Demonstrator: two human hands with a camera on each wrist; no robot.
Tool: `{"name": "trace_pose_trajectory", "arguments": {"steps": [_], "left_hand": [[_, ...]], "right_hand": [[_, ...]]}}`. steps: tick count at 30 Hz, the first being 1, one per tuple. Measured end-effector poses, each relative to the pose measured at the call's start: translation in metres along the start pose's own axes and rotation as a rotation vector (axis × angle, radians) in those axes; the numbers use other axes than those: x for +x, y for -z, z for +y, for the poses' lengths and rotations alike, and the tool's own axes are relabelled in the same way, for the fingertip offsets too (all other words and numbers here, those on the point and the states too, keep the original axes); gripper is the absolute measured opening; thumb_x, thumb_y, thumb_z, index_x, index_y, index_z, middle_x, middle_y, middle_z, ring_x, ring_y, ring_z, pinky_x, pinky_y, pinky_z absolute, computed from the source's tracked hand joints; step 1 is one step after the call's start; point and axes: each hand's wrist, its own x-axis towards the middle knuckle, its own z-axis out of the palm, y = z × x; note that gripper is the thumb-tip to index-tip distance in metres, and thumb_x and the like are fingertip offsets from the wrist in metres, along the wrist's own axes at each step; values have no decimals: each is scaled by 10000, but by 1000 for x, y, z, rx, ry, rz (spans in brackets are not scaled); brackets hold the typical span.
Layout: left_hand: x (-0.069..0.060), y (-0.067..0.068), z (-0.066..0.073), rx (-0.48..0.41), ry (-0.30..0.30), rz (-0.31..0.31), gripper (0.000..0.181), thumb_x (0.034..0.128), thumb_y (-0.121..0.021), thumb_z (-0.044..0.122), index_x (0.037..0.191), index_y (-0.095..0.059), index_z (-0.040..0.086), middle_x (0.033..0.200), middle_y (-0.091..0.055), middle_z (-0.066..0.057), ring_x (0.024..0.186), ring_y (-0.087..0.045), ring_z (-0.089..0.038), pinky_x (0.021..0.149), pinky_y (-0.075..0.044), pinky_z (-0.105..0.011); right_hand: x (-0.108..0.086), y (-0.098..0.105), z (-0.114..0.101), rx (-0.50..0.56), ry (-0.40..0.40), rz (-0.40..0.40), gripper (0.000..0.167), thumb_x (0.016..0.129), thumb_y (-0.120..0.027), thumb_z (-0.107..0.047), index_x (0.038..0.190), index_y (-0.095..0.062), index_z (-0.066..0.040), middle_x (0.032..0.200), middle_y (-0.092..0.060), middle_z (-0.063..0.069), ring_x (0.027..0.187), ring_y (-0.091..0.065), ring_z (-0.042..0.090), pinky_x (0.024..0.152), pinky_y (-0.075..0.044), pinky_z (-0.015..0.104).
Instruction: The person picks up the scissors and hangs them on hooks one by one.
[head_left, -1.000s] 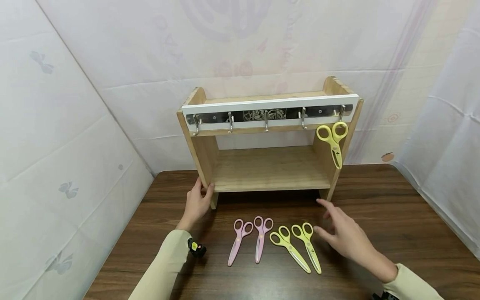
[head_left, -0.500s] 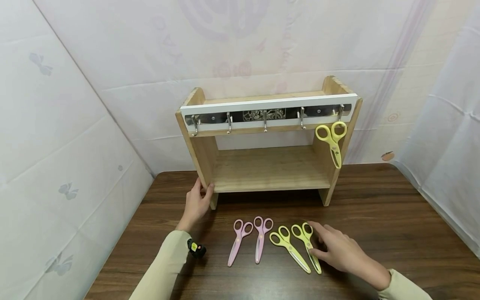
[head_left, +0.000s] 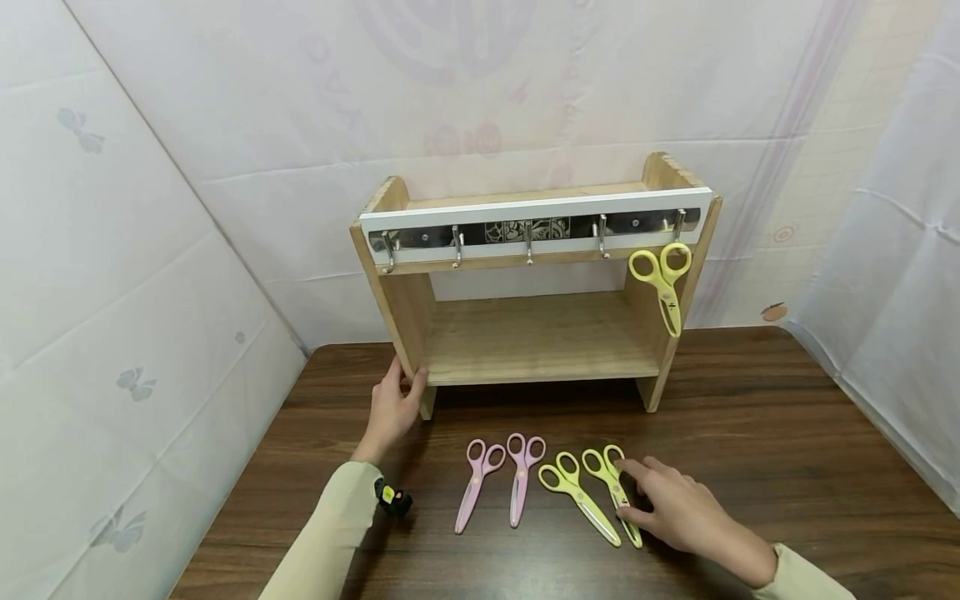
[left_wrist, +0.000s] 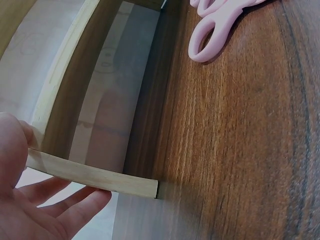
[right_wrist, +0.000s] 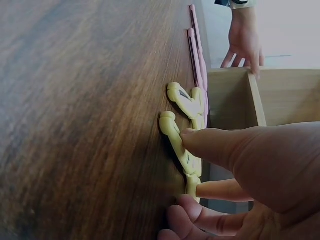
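My left hand (head_left: pixel 390 412) grips the lower left side panel of the wooden shelf (head_left: pixel 540 337); in the left wrist view the thumb is on one side of the panel (left_wrist: pixel 95 176) and the fingers on the other. At the right, my right hand (head_left: pixel 682 508) pinches the rightmost yellow scissors (head_left: pixel 617 492), lying on the table, with thumb and fingertips; the right wrist view shows the thumb on these scissors (right_wrist: pixel 180 147). Beside them lie other yellow scissors (head_left: pixel 585 500) and two pink scissors (head_left: pixel 471 492), (head_left: pixel 520 483). Another yellow pair (head_left: pixel 666 287) hangs on the rail's rightmost hook.
A white rail (head_left: pixel 555 204) with several metal hooks runs across the shelf's upper front. The shelf stands on a dark wooden table (head_left: pixel 772 417), with pale patterned cloth (head_left: pixel 300 108) behind and at the sides.
My right hand has moved left and down from near the shelf's right foot to the rightmost yellow scissors on the table and taken hold of them. My left hand has stayed on the shelf.
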Motion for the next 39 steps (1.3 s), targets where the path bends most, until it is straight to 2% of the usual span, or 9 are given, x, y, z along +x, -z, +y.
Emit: {"name": "trace_pose_trajectory", "arguments": {"steps": [7, 19, 27, 31, 35, 39], "left_hand": [[0, 0, 0, 4, 4, 6, 457, 1083, -547, 298, 1464, -486, 54, 1300, -647, -253, 1135, -674, -403, 781, -630, -503], [1, -1, -2, -5, 3, 4, 458, 1083, -546, 306, 1459, -489, 52, 1298, -648, -249, 1141, -670, -405, 779, -631, -499], [1, -1, -2, 0, -7, 8, 439, 1083, -549, 284, 1443, -498, 39, 1276, -656, -253, 1124, -678, -400, 784, -630, -497], [1, -1, -1, 0, -2, 7, 445, 1084, -546, 277, 1457, -489, 41, 1289, -649, -254, 1130, -675, -403, 794, -628, -501], [0, 0, 0, 3, 4, 4, 456, 1084, -544, 276, 1471, -477, 44, 1303, -643, -253, 1140, -670, -403, 805, -625, -504], [0, 0, 0, 8, 4, 3, 465, 1084, -544, 275, 1480, -469, 44, 1311, -637, -258, 1150, -664, -406, 805, -625, -504]], "right_hand": [[0, -1, 0, 3, -8, 4, 566, 813, -880, -375, 1297, -670, -172, 910, -576, -75, 723, -562, 100, 498, -435, 332], [2, 8, 4, -15, 24, -32, 589, 820, -882, -296, 1346, -642, -181, 919, -600, -88, 767, -597, 115, 515, -459, 362], [3, 17, 12, -38, 4, -46, 584, 831, -875, -240, 1360, -633, -184, 937, -640, -66, 782, -620, 120, 515, -469, 359], [2, 18, 16, -57, 20, -23, 463, 833, -870, -209, 1255, -679, -213, 934, -645, -79, 786, -634, 114, 506, -471, 349], [1, 18, 19, -77, 40, 12, 260, 838, -855, -157, 1016, -704, -272, 836, -562, -140, 692, -550, 50, 492, -430, 307], [2, 16, 19, -87, 34, 10, 223, 852, -839, -134, 908, -683, -284, 769, -500, -151, 632, -472, 34, 478, -404, 296]]}}
